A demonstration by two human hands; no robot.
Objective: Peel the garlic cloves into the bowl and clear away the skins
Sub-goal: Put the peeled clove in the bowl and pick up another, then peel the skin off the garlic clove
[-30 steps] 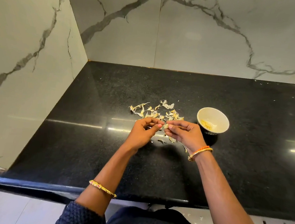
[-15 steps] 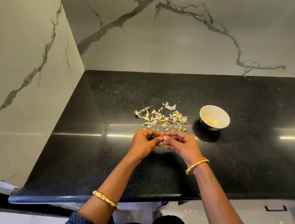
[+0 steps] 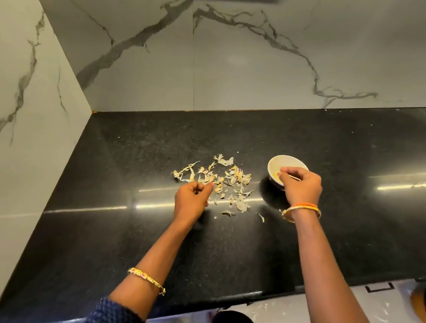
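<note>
A small white bowl (image 3: 281,159) stands on the black counter (image 3: 356,212), with yellowish peeled garlic (image 3: 274,176) in its bottom. My right hand (image 3: 301,188) hovers over the bowl's near rim, fingers curled, pinching a small pale piece at its tips. Left of the bowl lies a scattered pile of dry garlic skins (image 3: 232,178). My left hand (image 3: 192,198) sits at the pile's near left edge with fingers curled and tips together. I see nothing between them.
Marble walls close the counter at the back and on the left. A few stray skins (image 3: 261,217) lie nearer me. The counter's front edge (image 3: 259,294) runs close to my body. White floor with an orange object (image 3: 423,306) shows at bottom right.
My hands were joined in front of the pile; they have parted. The right hand moved right to the bowl, and the left moved up to the pile's edge.
</note>
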